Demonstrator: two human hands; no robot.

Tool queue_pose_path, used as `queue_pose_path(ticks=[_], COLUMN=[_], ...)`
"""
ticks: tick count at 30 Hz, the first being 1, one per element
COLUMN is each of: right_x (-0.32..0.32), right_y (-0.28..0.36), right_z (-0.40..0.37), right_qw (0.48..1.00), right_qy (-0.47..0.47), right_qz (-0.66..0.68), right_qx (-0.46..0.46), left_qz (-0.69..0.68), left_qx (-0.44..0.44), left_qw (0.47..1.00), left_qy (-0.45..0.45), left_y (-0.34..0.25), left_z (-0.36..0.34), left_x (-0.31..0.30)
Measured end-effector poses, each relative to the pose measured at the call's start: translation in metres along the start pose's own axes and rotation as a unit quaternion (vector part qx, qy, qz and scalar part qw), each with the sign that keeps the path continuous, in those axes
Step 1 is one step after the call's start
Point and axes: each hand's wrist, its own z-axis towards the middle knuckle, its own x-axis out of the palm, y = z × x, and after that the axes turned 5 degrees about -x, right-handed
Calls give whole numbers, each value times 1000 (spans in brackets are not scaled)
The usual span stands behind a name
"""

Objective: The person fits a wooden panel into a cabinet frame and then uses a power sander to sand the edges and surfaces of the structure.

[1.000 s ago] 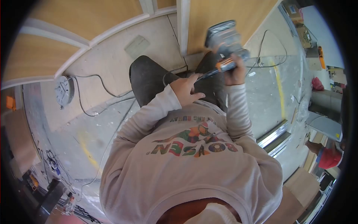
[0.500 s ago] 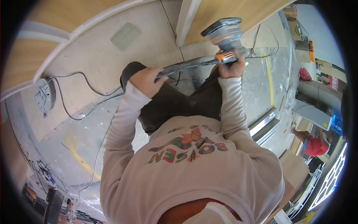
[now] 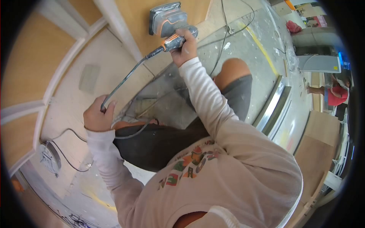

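My right hand (image 3: 185, 48) is wrapped round the handle of an orange and grey power sander (image 3: 172, 19). The sander's pad lies against, or close to, the wood-coloured panel (image 3: 131, 17) with white edging. From the rear of the handle a dark power cord (image 3: 129, 73) runs down to my left hand (image 3: 99, 114), whose fingers are closed round it. Past that hand the cord curves over my bent leg.
A round fan-like item (image 3: 50, 157) sits on the floor at left. White-framed panels (image 3: 42, 57) stand along the left. Metal channels (image 3: 272, 106) lie at right, near a cardboard-coloured board (image 3: 319, 140). A person in red (image 3: 336, 95) is at far right.
My right hand has carried the sander left and up to the panel. My left hand has moved left and down, drawing the cord out. My view and body have turned.
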Motion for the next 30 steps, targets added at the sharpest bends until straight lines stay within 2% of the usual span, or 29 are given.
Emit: queue_pose_path(ticks=[3, 5, 6, 10, 12, 13, 15, 19, 20, 21, 22, 24, 25, 28, 30], right_x=[-12, -21, -26, -57, -78, -89, -111, -155, -166, -175, -180, -186, -190, -185, -185], right_y=[14, 28, 37, 92, 122, 135, 153, 157, 156, 156, 155, 147, 145, 137, 137], right_z=[31, 60, 78, 150, 173, 182, 198, 216, 216, 216, 219, 223, 225, 236, 242], right_qw=[998, 993, 992, 967, 945, 947, 919, 922, 936, 947, 948, 939, 943, 948, 952], right_qy=[2, -17, -19, -69, -112, -114, -228, -233, -241, -247, -246, -262, -264, -267, -267], right_qz=[56, 63, 74, 81, 64, 71, 68, 105, 99, 91, 93, 31, 28, 43, 32], right_qx=[-31, -98, -98, -231, -300, -292, -315, -291, -239, -186, -178, -218, -203, -167, -147], left_qz=[54, 57, 61, 63, 26, 36, 51, 116, 135, 143, 142, 149, 155, 224, 239], left_qx=[26, 10, -6, -53, -86, -89, -104, -122, -117, -123, -93, -62, -41, -52, -105], left_qw=[998, 998, 997, 996, 996, 995, 991, 978, 976, 975, 981, 983, 986, 971, 959], left_qy=[-29, -36, -51, -39, 1, -2, 67, 120, 123, 120, 97, 81, 51, 71, 110], left_y=[-11, -20, -30, -68, -87, -96, -115, -159, -168, -180, -193, -226, -246, -288, -297], left_z=[13, 21, 25, 37, 42, 45, 50, 70, 77, 81, 85, 92, 92, 95, 93], left_x=[2, 4, 6, 22, 39, 48, 62, 88, 94, 98, 103, 108, 112, 105, 108])
